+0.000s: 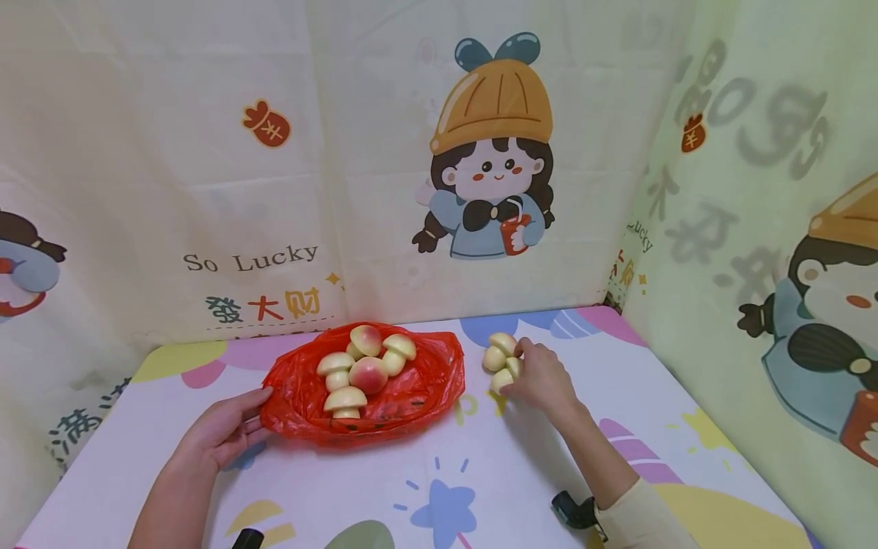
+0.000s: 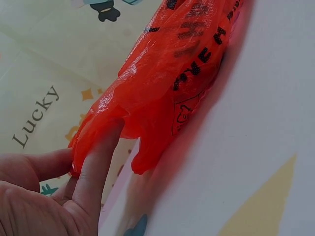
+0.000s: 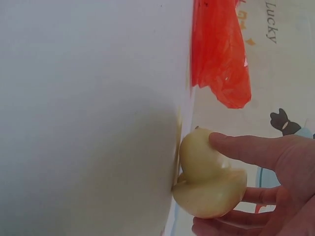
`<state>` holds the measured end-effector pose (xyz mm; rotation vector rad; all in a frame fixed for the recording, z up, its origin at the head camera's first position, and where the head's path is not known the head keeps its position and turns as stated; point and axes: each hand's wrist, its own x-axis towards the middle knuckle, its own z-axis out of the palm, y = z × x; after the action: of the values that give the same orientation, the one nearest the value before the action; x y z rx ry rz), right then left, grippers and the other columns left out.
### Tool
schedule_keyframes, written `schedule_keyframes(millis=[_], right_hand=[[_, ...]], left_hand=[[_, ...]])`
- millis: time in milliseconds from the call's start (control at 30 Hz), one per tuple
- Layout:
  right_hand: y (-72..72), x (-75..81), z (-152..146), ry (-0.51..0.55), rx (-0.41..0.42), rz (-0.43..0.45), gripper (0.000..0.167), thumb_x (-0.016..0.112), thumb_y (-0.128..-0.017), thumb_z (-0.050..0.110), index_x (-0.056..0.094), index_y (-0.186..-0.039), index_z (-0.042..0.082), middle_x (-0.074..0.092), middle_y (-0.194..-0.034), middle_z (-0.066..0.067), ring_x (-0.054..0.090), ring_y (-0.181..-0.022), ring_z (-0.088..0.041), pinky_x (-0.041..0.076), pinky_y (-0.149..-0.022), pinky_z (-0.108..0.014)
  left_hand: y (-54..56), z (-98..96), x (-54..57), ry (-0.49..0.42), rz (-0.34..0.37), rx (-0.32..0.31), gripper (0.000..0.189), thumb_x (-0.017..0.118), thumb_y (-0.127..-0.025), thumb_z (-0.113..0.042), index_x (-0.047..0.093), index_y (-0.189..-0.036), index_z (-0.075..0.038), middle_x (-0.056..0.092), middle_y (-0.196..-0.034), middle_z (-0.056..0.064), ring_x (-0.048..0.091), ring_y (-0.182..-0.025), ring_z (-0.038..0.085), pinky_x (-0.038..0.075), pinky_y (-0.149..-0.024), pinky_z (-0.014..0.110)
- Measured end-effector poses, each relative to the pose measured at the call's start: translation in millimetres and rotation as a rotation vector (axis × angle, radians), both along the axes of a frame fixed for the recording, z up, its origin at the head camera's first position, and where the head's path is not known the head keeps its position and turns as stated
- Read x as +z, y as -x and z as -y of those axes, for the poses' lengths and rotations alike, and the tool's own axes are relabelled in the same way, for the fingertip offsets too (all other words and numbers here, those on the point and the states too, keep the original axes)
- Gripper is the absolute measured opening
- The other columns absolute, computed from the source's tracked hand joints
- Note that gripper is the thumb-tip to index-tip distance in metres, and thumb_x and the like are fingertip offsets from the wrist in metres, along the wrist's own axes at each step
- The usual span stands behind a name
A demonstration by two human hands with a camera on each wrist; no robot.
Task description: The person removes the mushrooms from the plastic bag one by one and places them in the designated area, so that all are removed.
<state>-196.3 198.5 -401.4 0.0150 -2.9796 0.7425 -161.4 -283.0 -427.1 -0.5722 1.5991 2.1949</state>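
Note:
A red plastic bag (image 1: 411, 415) lies spread on the table, its mouth up, with several cream toy mushrooms (image 1: 346, 398) inside. Two of the caps in it are tinged pink. At the bag's left end, my left hand (image 1: 222, 428) pinches the thin plastic rim between thumb and fingers; the left wrist view shows a finger behind the film. To the right of the bag, my right hand (image 1: 545, 379) grips a cream toy mushroom (image 3: 209, 189) at table level, thumb on the stem and fingers round the cap. Just behind it lies another toy mushroom (image 1: 503, 345).
The table (image 1: 357, 488) has a white cover printed with pastel shapes. Printed curtains (image 1: 370, 191) hang along its back and right side. A black wrist-camera part (image 1: 576, 511) sits under my right forearm, and another black piece (image 1: 248, 538) shows at the bottom edge.

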Motion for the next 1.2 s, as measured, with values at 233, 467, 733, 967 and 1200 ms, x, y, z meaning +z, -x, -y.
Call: schedule_keyframes(millis=[233, 467, 733, 967, 1200], right_hand=[[0.1, -0.3, -0.3, -0.023, -0.003, 0.004, 0.064, 0.097, -0.069, 0.024, 0.059, -0.116, 0.005, 0.063, -0.100, -0.013, 0.059, -0.089, -0.028, 0.052, -0.073, -0.045], [0.5, 0.7, 0.8, -0.043, -0.023, 0.015, 0.064, 0.097, -0.070, 0.027, 0.060, -0.117, 0.005, 0.063, -0.100, -0.013, 0.059, -0.088, -0.027, 0.052, -0.071, -0.044], [-0.7, 0.6, 1.7, -0.057, -0.015, 0.023, 0.064, 0.097, -0.070, 0.027, 0.060, -0.118, 0.005, 0.063, -0.100, -0.012, 0.059, -0.086, -0.026, 0.054, -0.070, -0.044], [-1.6, 0.7, 2.8, -0.070, -0.013, 0.039, 0.063, 0.096, -0.071, 0.026, 0.060, -0.119, 0.005, 0.063, -0.102, -0.013, 0.059, -0.087, -0.027, 0.054, -0.071, -0.046], [-3.8, 3.5, 3.1, -0.088, 0.006, 0.025, 0.063, 0.096, -0.071, 0.026, 0.060, -0.119, 0.005, 0.063, -0.102, -0.013, 0.059, -0.088, -0.027, 0.055, -0.070, -0.047]], left_hand=[[-0.3, -0.4, 0.9, -0.017, -0.011, -0.006, 0.071, 0.066, -0.104, -0.030, 0.031, -0.162, -0.010, 0.078, -0.097, -0.006, 0.078, -0.092, 0.016, 0.063, -0.091, 0.038], [-0.2, -0.5, 1.1, -0.007, -0.014, -0.011, 0.078, 0.064, -0.105, -0.031, 0.020, -0.166, -0.008, 0.077, -0.096, -0.007, 0.078, -0.092, 0.015, 0.063, -0.091, 0.038], [-0.2, -0.4, 0.8, 0.000, -0.016, -0.010, 0.075, 0.063, -0.105, -0.030, 0.024, -0.165, -0.008, 0.077, -0.097, -0.007, 0.078, -0.092, 0.015, 0.063, -0.091, 0.038], [-1.3, -0.5, 0.5, 0.000, -0.020, -0.009, 0.069, 0.065, -0.104, -0.030, 0.032, -0.162, -0.009, 0.078, -0.097, -0.006, 0.078, -0.092, 0.017, 0.063, -0.091, 0.039], [-1.9, 0.1, 0.6, -0.010, -0.024, -0.007, 0.051, 0.067, -0.103, -0.030, 0.050, -0.149, -0.014, 0.078, -0.097, -0.005, 0.078, -0.092, 0.017, 0.063, -0.091, 0.039]])
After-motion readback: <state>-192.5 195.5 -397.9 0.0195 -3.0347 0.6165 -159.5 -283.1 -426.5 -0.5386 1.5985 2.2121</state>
